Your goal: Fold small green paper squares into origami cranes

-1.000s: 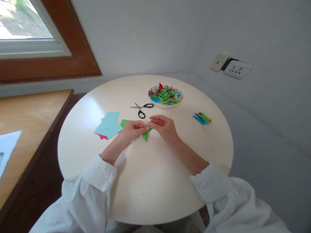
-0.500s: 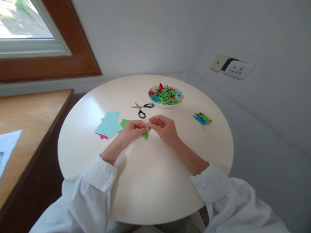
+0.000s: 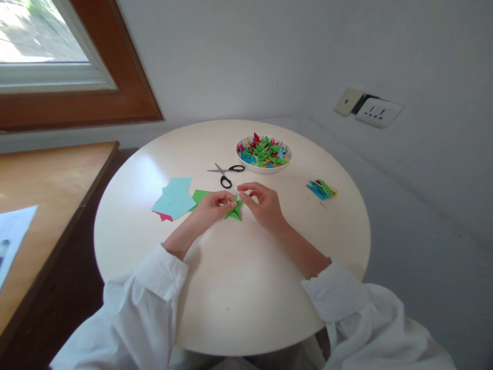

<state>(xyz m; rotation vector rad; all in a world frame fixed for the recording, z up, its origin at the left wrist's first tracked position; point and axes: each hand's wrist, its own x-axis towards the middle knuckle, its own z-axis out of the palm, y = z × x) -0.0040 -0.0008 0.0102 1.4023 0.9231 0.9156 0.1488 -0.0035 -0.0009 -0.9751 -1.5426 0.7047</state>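
Over the middle of the round table, my left hand [image 3: 214, 206] pinches a small green folded-paper piece [image 3: 236, 212], which looks like an origami crane with pointed tips. My right hand [image 3: 263, 203] is just to the right of it, thumb and forefinger slightly apart and nothing visible between them. Partly behind my left hand lies a green paper sheet [image 3: 201, 196]. Left of that, light blue paper sheets [image 3: 175, 198] overlap a pink-red sheet [image 3: 166, 217].
Black-handled scissors [image 3: 225, 174] lie spread beyond my hands. A white bowl [image 3: 265, 169] full of colourful folded-paper pieces stands at the back. Several coloured paper strips [image 3: 322, 189] lie at right. A wooden table [image 3: 57, 174] is at far left, walls behind and right.
The green folded paper has turned in my left hand, so more of its points show. My right fingertips have drawn slightly away to the right from it.
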